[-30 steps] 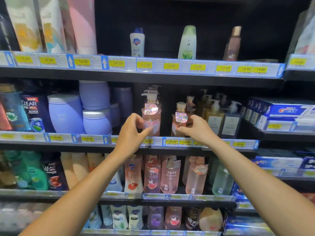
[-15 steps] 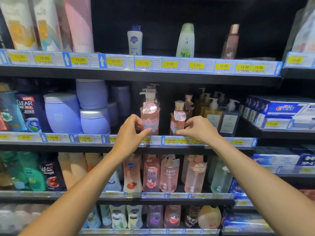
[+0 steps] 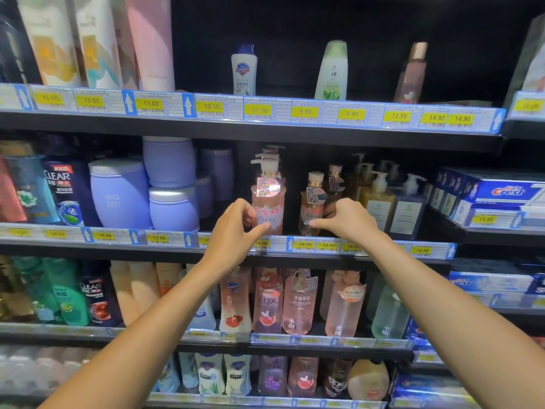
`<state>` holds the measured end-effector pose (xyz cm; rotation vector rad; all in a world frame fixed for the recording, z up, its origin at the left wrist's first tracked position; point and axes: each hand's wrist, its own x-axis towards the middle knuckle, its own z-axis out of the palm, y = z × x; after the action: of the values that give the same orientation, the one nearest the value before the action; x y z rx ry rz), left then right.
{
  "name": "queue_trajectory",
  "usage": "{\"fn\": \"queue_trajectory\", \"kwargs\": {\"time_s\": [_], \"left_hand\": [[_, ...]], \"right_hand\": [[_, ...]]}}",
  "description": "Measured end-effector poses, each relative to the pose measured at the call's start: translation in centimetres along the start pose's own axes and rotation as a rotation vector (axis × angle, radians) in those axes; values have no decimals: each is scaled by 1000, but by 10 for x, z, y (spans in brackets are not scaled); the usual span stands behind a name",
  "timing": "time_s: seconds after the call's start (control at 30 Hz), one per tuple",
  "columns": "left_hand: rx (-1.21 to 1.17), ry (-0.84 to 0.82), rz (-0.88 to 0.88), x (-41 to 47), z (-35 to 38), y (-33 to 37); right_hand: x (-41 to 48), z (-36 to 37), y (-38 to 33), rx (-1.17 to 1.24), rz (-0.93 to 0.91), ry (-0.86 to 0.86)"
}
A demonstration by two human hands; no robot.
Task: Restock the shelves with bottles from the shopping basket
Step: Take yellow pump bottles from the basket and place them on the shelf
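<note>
Reaching up from the lower edge of the view, both bare forearms are extended to the middle shelf (image 3: 118, 250). The left hand (image 3: 234, 231) is curled against the lower left side of the pink bottle (image 3: 269, 202). Its thumb is laid across the front and its index finger is bent at the side, so a light pinch is indicated. The right hand (image 3: 349, 221) is held at the base of the amber bottle (image 3: 312, 206), with the index finger stretched along the front and the thumb tucked behind. That bottle is thus pinched low down. Both bottles are stood upright at the front edge, just behind the price strip (image 3: 303, 245) and slightly apart from each other. More pump bottles (image 3: 380, 199) are lined up behind and to the right. The basket is not shown. The step in hand is judged to be the final seating and facing of two bottles already set on the shelf. For the next move, both grips are to be released without tipping the bottles, since each is tall, narrow and held only near its base. The labels should be left facing forward. The hands are then to be drawn back clear of the pump heads, and the basket is to be visited for further stock.
</note>
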<state>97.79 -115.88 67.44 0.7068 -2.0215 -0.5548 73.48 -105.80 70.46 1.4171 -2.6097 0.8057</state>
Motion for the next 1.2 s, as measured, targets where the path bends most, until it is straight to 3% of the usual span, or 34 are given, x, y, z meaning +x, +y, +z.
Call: {"fn": "queue_trajectory", "kwargs": {"time_s": [0.6,0.87,1.07,1.2], "left_hand": [[12,-28,-6,-1,-2,2],[108,-34,137,-11,-4,-12],[314,29,358,-43,-14,-34],[392,0,434,-72,-18,-65]], "right_hand": [[2,-1,-4,-53,32,0],[-33,-14,-9,-139,42,75],[-90,-5,-27,-136,-212,281],[-122,33,-44,-81,-375,251]]}}
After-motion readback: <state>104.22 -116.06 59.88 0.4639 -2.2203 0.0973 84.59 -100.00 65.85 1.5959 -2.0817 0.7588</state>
